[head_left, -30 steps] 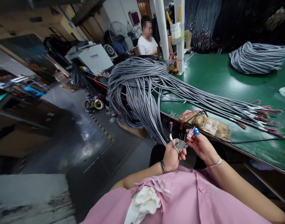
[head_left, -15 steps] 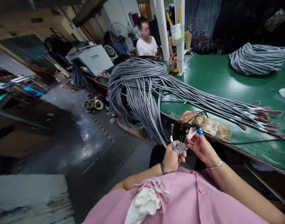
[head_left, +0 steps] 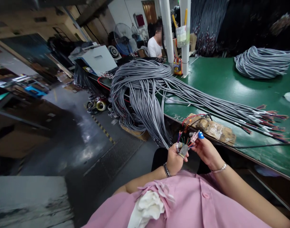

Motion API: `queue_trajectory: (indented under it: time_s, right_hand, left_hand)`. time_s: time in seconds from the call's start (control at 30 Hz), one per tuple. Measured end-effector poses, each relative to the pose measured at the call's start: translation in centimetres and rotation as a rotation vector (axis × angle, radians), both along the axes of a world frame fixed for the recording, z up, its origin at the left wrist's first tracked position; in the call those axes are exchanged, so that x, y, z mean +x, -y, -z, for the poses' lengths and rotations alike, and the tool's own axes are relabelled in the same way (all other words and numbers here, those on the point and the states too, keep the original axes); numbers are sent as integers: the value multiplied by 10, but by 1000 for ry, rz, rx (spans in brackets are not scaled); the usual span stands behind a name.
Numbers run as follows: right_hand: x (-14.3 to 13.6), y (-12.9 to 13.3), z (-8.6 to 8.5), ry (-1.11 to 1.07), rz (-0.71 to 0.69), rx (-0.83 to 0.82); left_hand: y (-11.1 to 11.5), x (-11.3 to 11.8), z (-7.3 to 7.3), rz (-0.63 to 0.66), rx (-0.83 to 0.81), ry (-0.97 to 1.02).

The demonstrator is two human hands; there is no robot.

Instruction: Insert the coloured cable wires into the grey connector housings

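My left hand (head_left: pixel 175 160) is closed around the end of a grey cable, and its thumb wears a grey finger cover (head_left: pixel 183 150). Thin coloured wires (head_left: pixel 188 142) fan out above that thumb. Another bunch of wires (head_left: pixel 179 136) sticks up at the left of the fist. My right hand (head_left: pixel 206 153) is closed at the tips of the fanned wires, its fingers pinched together. A blue cover (head_left: pixel 200 135) and a pale pink one (head_left: pixel 194 137) sit on its fingertips. The exact contact between fingers and wires is partly hidden.
A large heap of grey cables (head_left: pixel 145 71) drapes over the green table (head_left: pixel 213 85), their stripped ends (head_left: pixel 273 123) lying right. Close ahead is a wooden block (head_left: pixel 216 128) with wires. A cable coil (head_left: pixel 263 61) lies far right. A person (head_left: pixel 155 46) sits behind the white post (head_left: pixel 167 34).
My right hand's covered fingertips have come down and closer together by the wires. My left hand has tilted slightly. The person in the back has turned and shifted right in view.
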State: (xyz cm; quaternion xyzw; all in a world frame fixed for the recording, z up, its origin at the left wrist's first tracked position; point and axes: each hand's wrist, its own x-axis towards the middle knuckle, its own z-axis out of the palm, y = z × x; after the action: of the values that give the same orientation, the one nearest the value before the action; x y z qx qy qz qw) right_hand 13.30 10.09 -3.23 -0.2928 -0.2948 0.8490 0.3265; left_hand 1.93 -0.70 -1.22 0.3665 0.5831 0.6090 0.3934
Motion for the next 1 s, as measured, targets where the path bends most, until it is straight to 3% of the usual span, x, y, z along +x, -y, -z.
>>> queue_trajectory:
  time_s: [0.43,0.53,0.63,0.77,1.0]
  right_hand:
    - [-3,2,-2,-69,46,-20]
    - [6,0,0,-68,-50,-66]
    - [16,-1,-1,9,-231,-65]
    - [24,1,-8,172,-388,120]
    - [20,9,-19,287,-354,506]
  left_hand:
    - [-3,2,0,39,-51,-16]
    - [2,1,-1,35,-63,3]
    - [8,-2,0,50,-70,-6]
    - [13,-4,4,78,-84,-37]
    - [14,-1,14,232,-136,-19]
